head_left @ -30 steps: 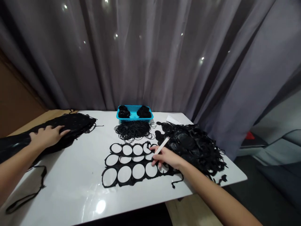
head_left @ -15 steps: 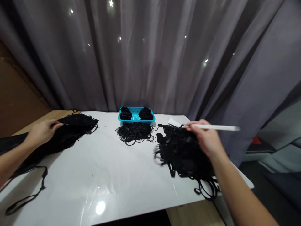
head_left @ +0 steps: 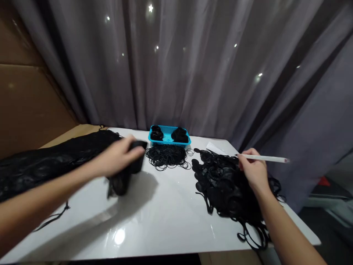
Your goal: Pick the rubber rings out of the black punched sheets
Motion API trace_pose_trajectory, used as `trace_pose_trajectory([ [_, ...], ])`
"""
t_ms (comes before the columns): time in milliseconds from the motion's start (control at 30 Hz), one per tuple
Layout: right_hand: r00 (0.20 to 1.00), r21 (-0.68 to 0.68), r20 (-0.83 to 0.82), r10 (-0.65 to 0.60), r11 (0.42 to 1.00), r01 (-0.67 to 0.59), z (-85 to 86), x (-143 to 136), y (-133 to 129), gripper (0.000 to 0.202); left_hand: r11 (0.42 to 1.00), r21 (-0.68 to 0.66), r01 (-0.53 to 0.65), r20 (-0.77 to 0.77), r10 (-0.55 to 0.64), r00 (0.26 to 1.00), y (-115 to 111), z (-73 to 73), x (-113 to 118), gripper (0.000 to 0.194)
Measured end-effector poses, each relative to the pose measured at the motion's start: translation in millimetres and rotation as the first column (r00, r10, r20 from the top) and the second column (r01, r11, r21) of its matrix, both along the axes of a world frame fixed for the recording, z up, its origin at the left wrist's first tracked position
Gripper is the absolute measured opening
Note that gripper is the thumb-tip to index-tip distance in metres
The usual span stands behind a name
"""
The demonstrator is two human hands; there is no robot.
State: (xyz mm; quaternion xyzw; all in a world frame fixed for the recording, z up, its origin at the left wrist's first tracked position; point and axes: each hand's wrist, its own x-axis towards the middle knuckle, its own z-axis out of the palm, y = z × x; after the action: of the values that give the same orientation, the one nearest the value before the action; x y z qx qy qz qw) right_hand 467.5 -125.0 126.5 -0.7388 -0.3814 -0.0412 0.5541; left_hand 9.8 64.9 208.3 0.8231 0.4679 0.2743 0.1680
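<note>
My left hand (head_left: 120, 154), blurred by motion, is closed on a black strap-like piece (head_left: 138, 162) above the table. The piece hangs below the fingers, and its exact kind cannot be made out. My right hand (head_left: 254, 172) holds a slim white pen (head_left: 271, 159) between thumb and fingers. It hovers at the far side of a heap of black looped strips and round pieces (head_left: 223, 187). Between the hands lies a pile of thin black rings (head_left: 168, 156). A large black pile of fabric-like material (head_left: 68, 156) stretches behind my left forearm.
A blue plastic basket (head_left: 167, 137) with two bunches of black rings stands at the table's back edge. A white slip of paper (head_left: 215, 148) lies beside the right heap. Grey curtains (head_left: 176, 73) hang behind the white table (head_left: 165, 213); cardboard (head_left: 30, 95) rises at left.
My left hand has moved right from the black pile, carrying a black piece with it. My right hand still holds the pen by the heap. The view has shifted slightly left.
</note>
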Motion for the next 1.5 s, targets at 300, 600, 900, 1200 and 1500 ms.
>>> trace_pose_trajectory([
  [300,0.890,-0.207,-0.162,0.425,0.868,-0.452,-35.7,-83,24,0.022,0.657,-0.480,0.582,-0.080,-0.693,0.716,-84,-84.7,16,0.046],
  [600,0.668,-0.235,-0.233,0.707,0.625,-0.744,-69.6,-131,61,0.040,0.924,-0.357,0.140,-0.266,-0.244,0.933,-22,-146.9,-20,0.057],
  [900,0.222,-0.536,0.022,0.975,0.199,-0.820,-68.5,-219,164,0.013,0.843,-0.492,0.219,-0.178,-0.343,0.922,-12,-159.6,13,0.028],
  [1200,0.071,-0.483,0.096,0.993,0.108,-0.869,-16.5,-229,163,0.033,0.891,-0.293,0.346,0.071,-0.340,0.938,-25,-103.4,-5,0.030],
  [1500,0.195,-0.566,0.142,0.971,0.241,-0.788,88.4,-167,95,0.046,0.754,-0.434,0.494,0.039,-0.532,0.846,-11,-51.1,-34,0.040],
])
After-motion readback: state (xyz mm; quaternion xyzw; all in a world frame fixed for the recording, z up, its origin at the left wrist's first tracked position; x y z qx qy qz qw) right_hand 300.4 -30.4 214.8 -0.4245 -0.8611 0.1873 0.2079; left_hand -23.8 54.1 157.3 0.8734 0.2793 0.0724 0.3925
